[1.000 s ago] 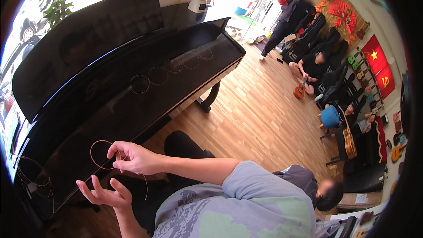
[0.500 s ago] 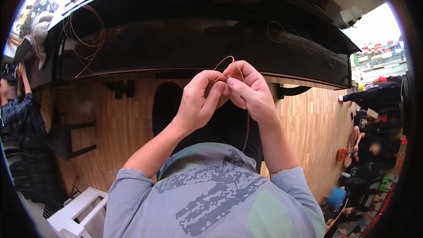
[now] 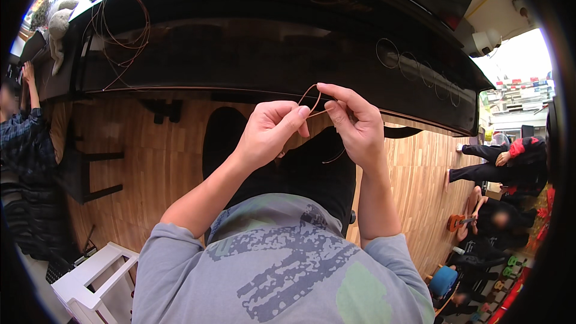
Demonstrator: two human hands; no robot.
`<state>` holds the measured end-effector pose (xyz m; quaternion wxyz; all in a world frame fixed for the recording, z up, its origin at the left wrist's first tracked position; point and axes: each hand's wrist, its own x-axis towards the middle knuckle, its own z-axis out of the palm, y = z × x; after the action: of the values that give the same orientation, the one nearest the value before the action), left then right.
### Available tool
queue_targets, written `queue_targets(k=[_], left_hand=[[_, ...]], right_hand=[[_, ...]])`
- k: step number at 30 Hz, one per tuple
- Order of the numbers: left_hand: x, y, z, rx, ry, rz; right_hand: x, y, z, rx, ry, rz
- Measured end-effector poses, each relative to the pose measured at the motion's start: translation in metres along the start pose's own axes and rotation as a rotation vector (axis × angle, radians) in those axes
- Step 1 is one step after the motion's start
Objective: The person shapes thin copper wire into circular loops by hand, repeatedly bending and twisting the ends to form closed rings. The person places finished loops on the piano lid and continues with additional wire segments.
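A thin copper-coloured string (image 3: 305, 92) is bent into a small loop between my two hands, just off the front edge of a glossy black piano (image 3: 240, 54). My left hand (image 3: 271, 133) pinches it between thumb and forefinger at the loop's lower left. Forefinger and thumb of my right hand (image 3: 360, 125) are at the loop's top and at a strand running across; the other fingers curl in. A thin pale strand curves below my right hand, over my dark trousers. Whether it belongs to the same string I cannot tell.
Copper-coloured coiled strings (image 3: 147, 31) lie on the piano at left, silvery coils (image 3: 399, 53) at right. A white stool (image 3: 99, 282) stands at lower left, a black one (image 3: 84, 174) above it. Other people are on both sides, one at right holding a small guitar (image 3: 457, 222).
My hands have moved apart from where they met, the right one rightward with its forefinger raised. The string's loop is now smaller and stretched between them. My view has shifted slightly.
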<state>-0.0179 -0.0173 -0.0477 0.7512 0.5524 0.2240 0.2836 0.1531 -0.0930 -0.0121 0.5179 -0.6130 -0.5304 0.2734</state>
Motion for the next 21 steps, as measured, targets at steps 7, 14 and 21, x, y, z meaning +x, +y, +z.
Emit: queue_targets(k=[7, 14, 21], left_hand=[[-0.002, 0.001, 0.007, 0.058, 0.111, 0.233], [0.004, 0.014, -0.005, 0.913, 0.375, 0.811], [0.003, 0.020, -0.008, 1.072, 0.403, 0.954]], right_hand=[[0.006, 0.003, -0.009, -0.146, -0.041, -0.153], [-0.002, -0.007, -0.001, 0.117, -0.107, 0.038], [-0.007, -0.011, 0.002, 0.306, -0.131, 0.110]])
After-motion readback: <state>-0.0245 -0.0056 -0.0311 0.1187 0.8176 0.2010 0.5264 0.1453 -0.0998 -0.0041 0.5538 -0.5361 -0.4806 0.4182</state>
